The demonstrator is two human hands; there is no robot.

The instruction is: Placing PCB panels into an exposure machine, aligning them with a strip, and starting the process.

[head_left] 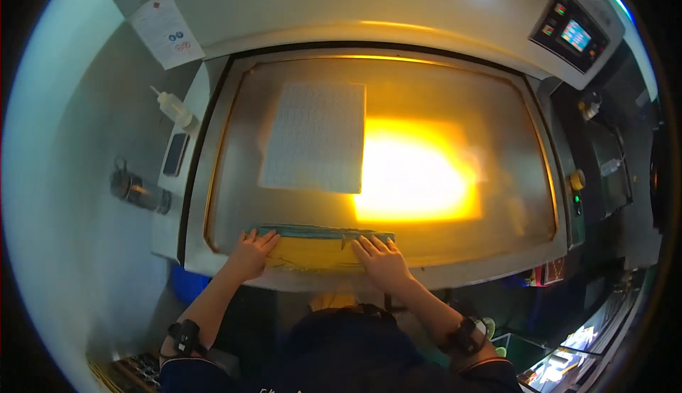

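Both hands lie on a long yellow strip with a teal far edge (312, 249) along the front of a flat metal bed (234, 165). My left hand (251, 255) presses on the strip's left end, fingers stretched toward the teal edge. At the right end, my right hand (382, 259) rests palm down with its fingers spread. Neither hand shows anything gripped. Beyond them a pale rectangular sheet with a fine pattern (312, 137) lies flat on the bed. A glaring yellow patch of light (415, 173) adjoins its right side and washes out the surface there.
At the left ledge are a squeeze bottle (175, 110), a phone (175, 154) and a dark clear drinking bottle (140, 189). A machine hood (369, 6) with a control panel (572, 34) spans the back. A yellow knob (577, 180) sits at the right edge.
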